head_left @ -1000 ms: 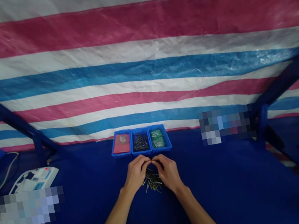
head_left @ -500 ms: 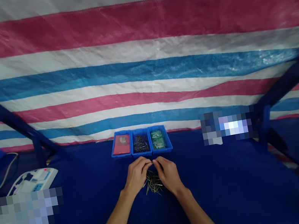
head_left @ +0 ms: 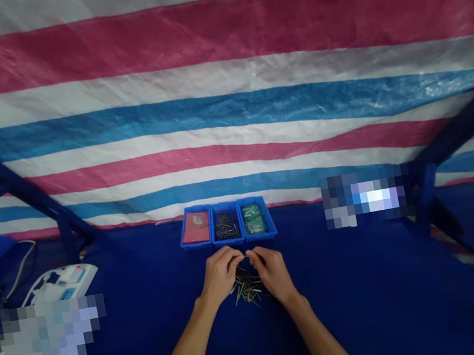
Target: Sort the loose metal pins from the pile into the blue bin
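Observation:
My left hand and my right hand meet above the blue table, thumbs and fingers pinched and tips almost touching. A thin, short metal piece shows between the fingertips, gripped at both ends; it is too small to tell its exact kind. Under my hands lies a loose pile of thin metal pieces, dark and brass-coloured, like nails or long screws. Just beyond stand three joined blue bins: the left bin has a red packet, the middle bin similar dark metal pieces, the right bin green-and-clear small bags.
A white power strip lies at the left with a cable, near blurred items. A blurred object stands at the back right. Blue frame posts rise at both sides before a striped tarp.
The view has shifted slightly, so the bins and table sit a little further right. My fingertips are slightly further apart, with the thin piece now showing between them.

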Available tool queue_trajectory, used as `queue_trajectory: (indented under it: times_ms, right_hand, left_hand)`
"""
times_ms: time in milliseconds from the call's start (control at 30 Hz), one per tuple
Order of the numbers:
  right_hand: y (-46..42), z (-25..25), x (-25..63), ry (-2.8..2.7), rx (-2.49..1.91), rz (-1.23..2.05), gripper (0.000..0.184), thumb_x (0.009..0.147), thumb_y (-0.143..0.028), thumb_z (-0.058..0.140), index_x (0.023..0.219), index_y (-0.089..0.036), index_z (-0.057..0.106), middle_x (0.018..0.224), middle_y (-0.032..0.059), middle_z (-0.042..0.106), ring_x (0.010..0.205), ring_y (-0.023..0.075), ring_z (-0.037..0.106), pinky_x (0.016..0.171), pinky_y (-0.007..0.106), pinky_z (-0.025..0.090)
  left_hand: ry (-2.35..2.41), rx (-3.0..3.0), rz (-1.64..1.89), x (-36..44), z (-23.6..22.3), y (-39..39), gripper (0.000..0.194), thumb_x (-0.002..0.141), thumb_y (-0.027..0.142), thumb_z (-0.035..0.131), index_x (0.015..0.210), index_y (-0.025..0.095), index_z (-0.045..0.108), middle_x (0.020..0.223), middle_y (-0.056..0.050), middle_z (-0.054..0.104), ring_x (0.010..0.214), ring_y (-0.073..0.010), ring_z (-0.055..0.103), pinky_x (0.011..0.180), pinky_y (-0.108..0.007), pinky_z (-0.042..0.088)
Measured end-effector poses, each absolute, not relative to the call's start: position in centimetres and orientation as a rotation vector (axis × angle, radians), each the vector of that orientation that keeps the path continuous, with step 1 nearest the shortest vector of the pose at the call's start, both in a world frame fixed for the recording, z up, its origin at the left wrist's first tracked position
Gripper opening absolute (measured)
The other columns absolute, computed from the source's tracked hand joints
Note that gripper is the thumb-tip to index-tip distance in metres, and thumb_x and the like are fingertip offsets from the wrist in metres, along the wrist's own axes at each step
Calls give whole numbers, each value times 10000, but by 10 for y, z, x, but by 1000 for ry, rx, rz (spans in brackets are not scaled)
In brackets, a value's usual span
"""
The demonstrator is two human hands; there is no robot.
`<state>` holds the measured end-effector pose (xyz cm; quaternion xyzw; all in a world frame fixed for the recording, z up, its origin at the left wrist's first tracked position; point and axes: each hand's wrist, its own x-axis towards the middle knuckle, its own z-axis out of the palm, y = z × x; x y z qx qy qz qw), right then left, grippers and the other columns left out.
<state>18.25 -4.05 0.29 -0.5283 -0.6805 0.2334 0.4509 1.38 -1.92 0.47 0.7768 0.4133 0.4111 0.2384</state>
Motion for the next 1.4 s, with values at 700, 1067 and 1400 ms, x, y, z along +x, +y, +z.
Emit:
queue_trajectory:
  times_ms: [700, 1067, 1400]
  right_hand:
    - [-42, 3, 187, -1481, -1194, 775, 142, 879, -234, 616, 867, -215, 757, 867, 27, 741, 552, 141, 598, 589, 268, 498]
    - [-35, 0, 205, -1439, -1311, 550, 159, 914, -322, 611, 881, -210, 720, 784, 27, 716, 637, 179, 641, 626, 282, 500]
    - [-32, -8, 205, -1587, -1329, 478, 169, 922, -308, 582, 902, -218, 724, 873, 47, 741, 739, 210, 678, 690, 304, 510]
  left_hand:
    - [1175, 2087, 1105, 12, 6, -18, 208, 973, 250, 544, 832, 174, 677, 783, -23, 650, 721, -142, 590, 700, -246, 424]
    - [1390, 1873, 1453, 5, 19, -12, 226, 925, 337, 611, 879, 164, 748, 662, -11, 646, 562, -124, 556, 625, -236, 447]
    - [1503, 1798, 1349, -9, 7, -7, 307, 909, 422, 619, 1018, 175, 765, 477, 68, 493, 457, -80, 471, 564, -190, 402]
